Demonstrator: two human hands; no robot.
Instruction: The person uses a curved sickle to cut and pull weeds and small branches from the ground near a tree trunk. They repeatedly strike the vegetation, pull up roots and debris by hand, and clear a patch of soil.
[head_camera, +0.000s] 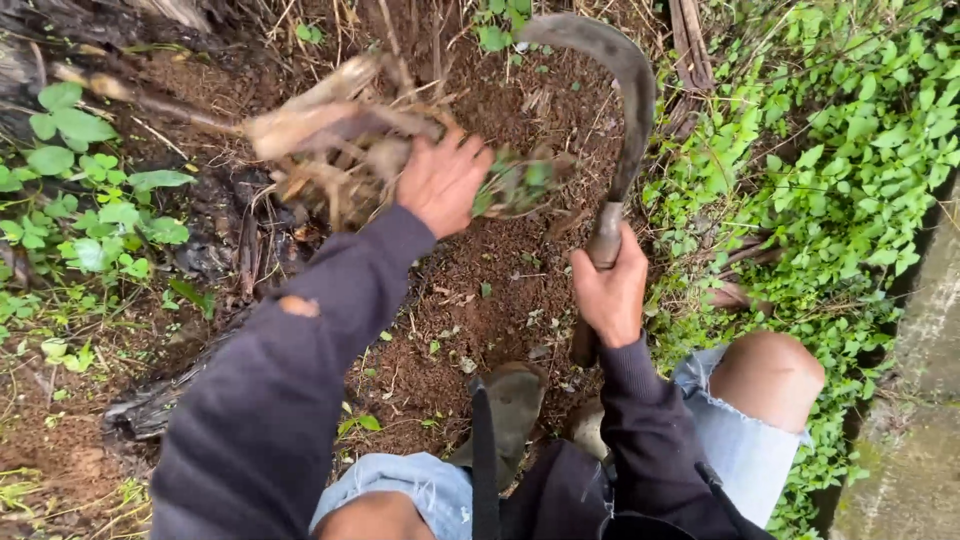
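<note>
Left hand (440, 180) closed round a blurred bundle of dry stalks and weeds (350, 140), held up off the bare brown soil (480, 300), leafy green bits sticking out past the knuckles. Right hand (610, 295) wrapped tight on the wooden handle of a curved sickle (625, 90), blade arching up and over to the left, tip near the top edge. Green ground cover (830, 150) on the right, more leaves on the left. Sandal (510, 400) below, between the knees.
</note>
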